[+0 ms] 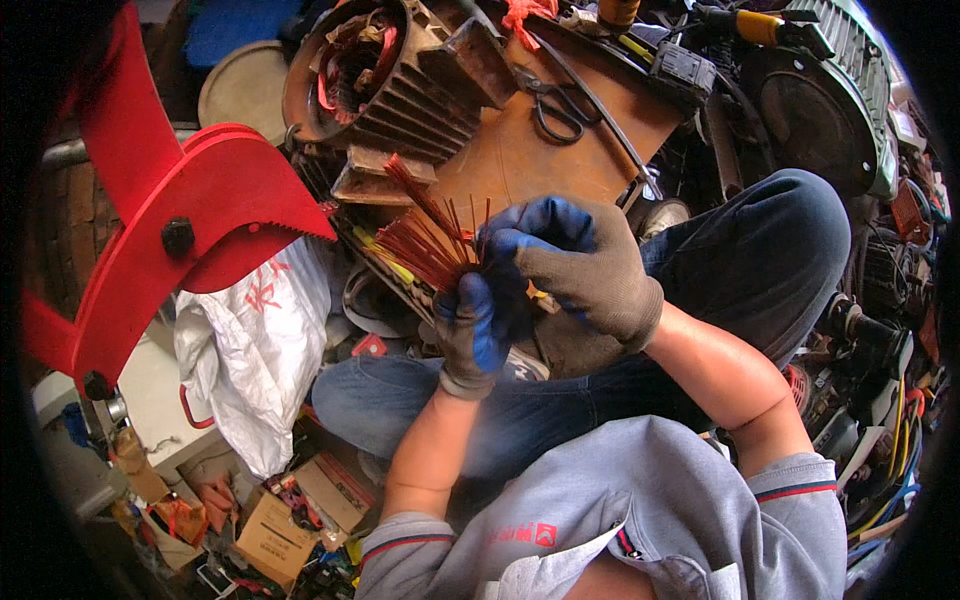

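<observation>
A bundle of copper wires (425,248) fans up and to the left from my gloved left hand (468,340), whose fingers are wrapped around its lower part. My right hand (590,262), in a grey-brown glove with blue coating, is curled beside the bundle. Its thumb and fingertips are pressed together close to a few upright strands; whether a strand is between them is hidden. Just beyond the wires lies a finned metal motor housing (425,105), with reddish windings or scraps in its round opening.
Black-handled scissors (560,112) and a long metal rod (600,110) lie on a brown board (520,165). A red lever cutter (190,220) stands at left above a white sack (255,350). Cardboard boxes (275,540) sit lower left; a power tool (760,28) and scrap parts crowd the right.
</observation>
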`<state>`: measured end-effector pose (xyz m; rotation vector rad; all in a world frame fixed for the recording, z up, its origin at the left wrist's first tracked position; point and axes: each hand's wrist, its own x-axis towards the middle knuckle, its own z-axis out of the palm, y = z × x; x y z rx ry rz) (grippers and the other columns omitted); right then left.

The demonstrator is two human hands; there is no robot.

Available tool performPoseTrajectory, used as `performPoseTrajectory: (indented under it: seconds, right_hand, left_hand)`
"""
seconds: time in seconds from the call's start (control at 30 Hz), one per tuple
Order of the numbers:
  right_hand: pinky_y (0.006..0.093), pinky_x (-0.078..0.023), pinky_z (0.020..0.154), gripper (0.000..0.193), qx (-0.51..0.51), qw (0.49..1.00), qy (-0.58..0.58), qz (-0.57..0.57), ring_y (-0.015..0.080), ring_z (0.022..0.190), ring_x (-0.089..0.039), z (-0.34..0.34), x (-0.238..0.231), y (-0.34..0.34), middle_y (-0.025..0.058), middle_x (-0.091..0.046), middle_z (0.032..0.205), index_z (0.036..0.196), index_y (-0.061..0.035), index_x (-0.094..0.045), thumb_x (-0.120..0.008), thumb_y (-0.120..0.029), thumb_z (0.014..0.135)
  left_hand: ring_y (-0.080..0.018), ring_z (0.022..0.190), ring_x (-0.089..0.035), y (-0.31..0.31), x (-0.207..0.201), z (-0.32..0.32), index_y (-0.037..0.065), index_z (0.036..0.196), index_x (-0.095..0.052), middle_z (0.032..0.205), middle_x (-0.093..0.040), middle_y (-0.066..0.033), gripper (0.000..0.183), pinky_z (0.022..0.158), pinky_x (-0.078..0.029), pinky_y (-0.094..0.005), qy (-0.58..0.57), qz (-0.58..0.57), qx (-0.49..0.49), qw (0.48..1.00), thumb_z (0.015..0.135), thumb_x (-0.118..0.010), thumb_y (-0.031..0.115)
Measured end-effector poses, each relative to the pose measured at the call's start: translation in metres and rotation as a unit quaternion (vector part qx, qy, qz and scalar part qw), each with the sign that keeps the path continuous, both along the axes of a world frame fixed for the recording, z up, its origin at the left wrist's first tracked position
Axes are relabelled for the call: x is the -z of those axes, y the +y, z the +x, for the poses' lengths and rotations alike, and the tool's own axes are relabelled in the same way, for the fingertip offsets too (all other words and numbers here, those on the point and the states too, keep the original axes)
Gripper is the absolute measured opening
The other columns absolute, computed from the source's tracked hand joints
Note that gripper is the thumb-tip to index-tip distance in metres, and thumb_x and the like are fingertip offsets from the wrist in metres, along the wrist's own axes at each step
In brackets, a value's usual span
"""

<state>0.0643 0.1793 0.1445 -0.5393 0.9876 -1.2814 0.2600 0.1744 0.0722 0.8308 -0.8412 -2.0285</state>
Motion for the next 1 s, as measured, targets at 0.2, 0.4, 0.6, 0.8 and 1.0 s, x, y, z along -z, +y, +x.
performPoseTrajectory:
  seconds: [0.2,0.4,0.6,0.8,1.0]
  right_hand:
    - [0.0242,-0.055,0.077,0.024,0.006,1.000,0.004,-0.025,0.0052,0.083,-0.062,0.003,-0.001,-0.003,0.0025,-0.073,0.092,0.108,0.0011,-0.071,-0.074,-0.011,0.087]
    - [0.0242,-0.055,0.076,0.024,-0.018,1.000,-0.019,0.011,0.0065,0.082,-0.064,-0.007,-0.004,-0.002,0.0036,-0.073,0.092,0.108,0.0015,-0.072,-0.074,-0.011,0.087]
    - [0.0220,-0.053,0.070,0.022,0.008,0.998,-0.031,0.050,0.0059,0.077,-0.064,-0.004,-0.007,0.001,0.0033,-0.073,0.088,0.104,0.0017,-0.073,-0.075,-0.011,0.086]
    - [0.0217,-0.053,0.069,0.024,0.002,0.999,-0.018,0.037,0.0055,0.076,-0.063,-0.003,-0.004,-0.002,0.0029,-0.072,0.086,0.103,0.0019,-0.072,-0.075,-0.013,0.086]
    - [0.0205,-0.052,0.065,0.024,0.068,0.998,0.003,0.007,0.0050,0.074,-0.063,0.001,0.000,-0.008,0.0022,-0.072,0.085,0.103,0.0016,-0.072,-0.075,-0.016,0.086]
  left_hand:
    - [-0.0274,0.132,-0.047,0.002,0.001,0.000,0.008,0.142,-0.049,0.141,-0.053,-0.0107,0.058,0.115,-0.032,-0.0447,-0.052,0.010,-0.015,0.998,0.098,-0.058,0.045]
    - [-0.0256,0.126,-0.052,0.002,-0.005,0.000,0.009,0.137,-0.054,0.135,-0.058,-0.0092,0.053,0.110,-0.038,-0.0425,-0.074,-0.025,0.005,0.997,0.098,-0.058,0.046]
    - [-0.0226,0.119,-0.056,-0.001,-0.005,-0.006,0.009,0.132,-0.058,0.128,-0.061,-0.0072,0.046,0.103,-0.043,-0.0398,-0.035,-0.025,-0.028,0.999,0.100,-0.055,0.043]
    - [-0.0183,0.099,-0.062,-0.001,-0.009,-0.014,0.007,0.122,-0.063,0.110,-0.066,-0.0055,0.041,0.083,-0.050,-0.0328,-0.090,-0.045,-0.095,0.990,0.102,-0.054,0.041]
    - [-0.0140,0.064,-0.060,-0.001,-0.020,-0.012,0.005,0.104,-0.070,0.079,-0.065,-0.0044,0.039,0.054,-0.046,-0.0266,-0.176,-0.085,-0.059,0.979,0.102,-0.055,0.041]
